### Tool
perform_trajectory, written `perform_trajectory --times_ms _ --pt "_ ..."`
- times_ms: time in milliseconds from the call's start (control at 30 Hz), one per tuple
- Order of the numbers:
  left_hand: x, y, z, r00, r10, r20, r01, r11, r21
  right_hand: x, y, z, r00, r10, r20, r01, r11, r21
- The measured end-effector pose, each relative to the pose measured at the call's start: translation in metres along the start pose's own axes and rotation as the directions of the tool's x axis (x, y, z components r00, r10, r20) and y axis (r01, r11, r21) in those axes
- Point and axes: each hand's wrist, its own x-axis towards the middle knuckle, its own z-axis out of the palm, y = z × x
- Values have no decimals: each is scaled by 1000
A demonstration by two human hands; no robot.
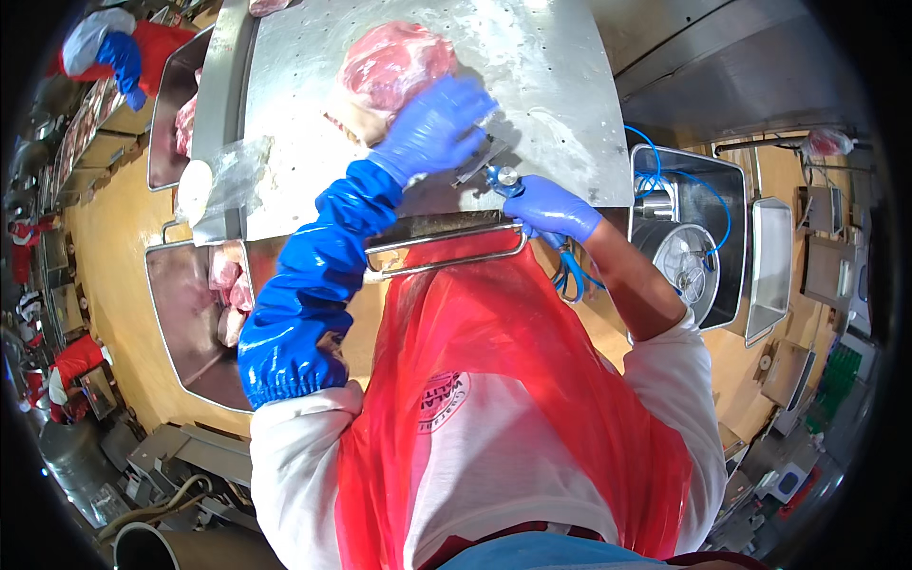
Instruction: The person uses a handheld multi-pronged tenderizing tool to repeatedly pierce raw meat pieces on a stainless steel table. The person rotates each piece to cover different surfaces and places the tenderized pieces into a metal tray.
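1. Stainless steel surface (560, 85): we record a flat, perforated metal top, wet in patches, bearing the meat at its far end.
2. Cut of raw meat (394, 66): pink-red with a pale fatty edge, lying on the surface under and beyond our left hand.
3. Left hand (432, 128): in a blue glove, with a long blue sleeve guard (304, 294) over the forearm. It lies palm down with fingers spread across the near edge of the meat, pressing rather than gripping.
4. Right hand (551, 209): also blue-gloved, forearm bare, closed around the handle of a powered trimming knife (499, 176). The tool's metal head sits just beside the left hand, at the near side of the meat.
5. Blue hose (575, 275): hangs below the right hand.
6. Red plastic apron (494, 380): worn over a white shirt.
7. Metal tubs (204, 313): to our left, holding pale pink meat pieces.
8. Steel bin (693, 237): to our right, containing a round machine part.
9. Another worker (114, 47): far left, in red with a blue glove.
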Motion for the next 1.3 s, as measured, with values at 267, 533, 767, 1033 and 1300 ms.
perform_trajectory --times_ms 267,533,767,1033,1300 --pt "37 -84 -74 716 -676 173 630 733 256 -2 6 12 1000 -8 -29 10 998 61" --pt "31 -80 -62 755 -645 119 605 755 254 -93 72 3 948 -220 -228 234 972 33" --pt "25 -71 -71 769 -638 46 596 741 309 4 -18 -6 986 -160 -53 159 987 -12" --pt "-9 -4 -8 967 -72 -243 96 991 90 13 12 -14 998 -51 45 50 999 18" --pt "-36 -11 47 997 46 -62 -52 993 -105 10 19 2 1000 30 -10 -28 993 114"
